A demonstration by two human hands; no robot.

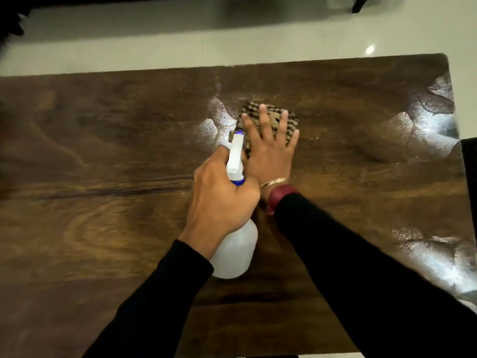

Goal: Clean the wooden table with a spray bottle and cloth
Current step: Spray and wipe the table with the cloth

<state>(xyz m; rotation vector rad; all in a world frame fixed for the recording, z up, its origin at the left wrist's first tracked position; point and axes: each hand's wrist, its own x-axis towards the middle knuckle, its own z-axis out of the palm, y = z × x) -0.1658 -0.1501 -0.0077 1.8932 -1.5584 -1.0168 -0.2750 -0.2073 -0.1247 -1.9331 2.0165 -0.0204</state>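
Pale glossy floor tiles [116,47] fill the top of the view — thin grout line [202,51] runs straight away, bright light glare [370,49] at right. Grey shadow band [154,15] across the tiles near the top. Dark furniture leg [359,3] top right, cut off by the frame. Ragged black shape [10,24] top left — can't tell what. Black block [469,161] at right edge, mid-height.

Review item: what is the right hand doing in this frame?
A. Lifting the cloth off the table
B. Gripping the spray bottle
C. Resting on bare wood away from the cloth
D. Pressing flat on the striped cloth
D: the right hand lies with straight, spread fingers on the striped cloth on the wooden table, while the left hand grips the spray bottle.
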